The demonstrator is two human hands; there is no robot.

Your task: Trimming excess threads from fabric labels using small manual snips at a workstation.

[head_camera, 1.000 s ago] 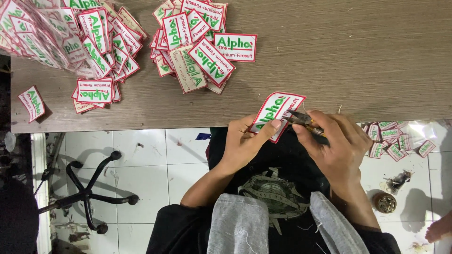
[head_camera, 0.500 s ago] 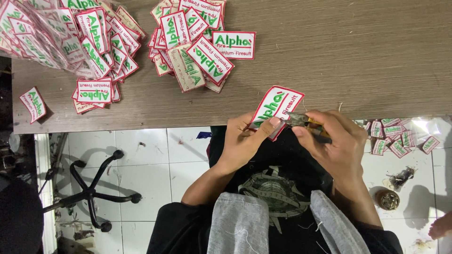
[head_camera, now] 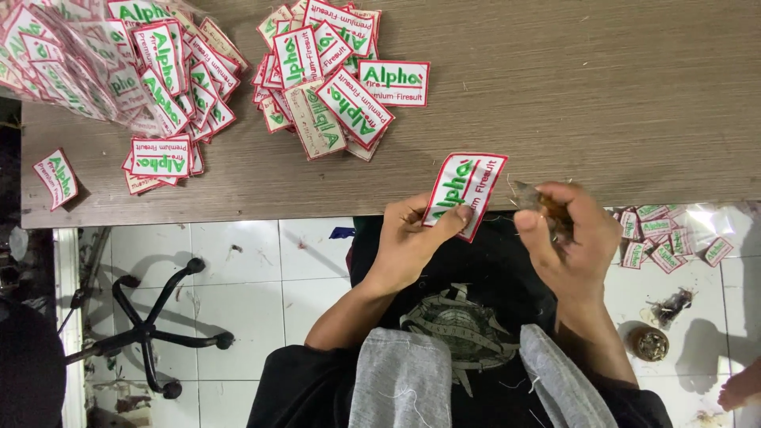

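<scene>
Left hand [head_camera: 408, 242] pinches a white rectangular embroidered patch with red border and green lettering [head_camera: 465, 192] between thumb and fingers, holding it tilted just over the near edge of the brown wooden table [head_camera: 618, 103]. Right hand [head_camera: 572, 238] sits just right of the patch, fingers clenched round a small dark tool [head_camera: 533, 196] whose tip points at the patch edge. Far left on the table lie 2 loose piles of matching patches [head_camera: 333, 79], and more patches [head_camera: 666, 234] are scattered on the white tiled floor at right
</scene>
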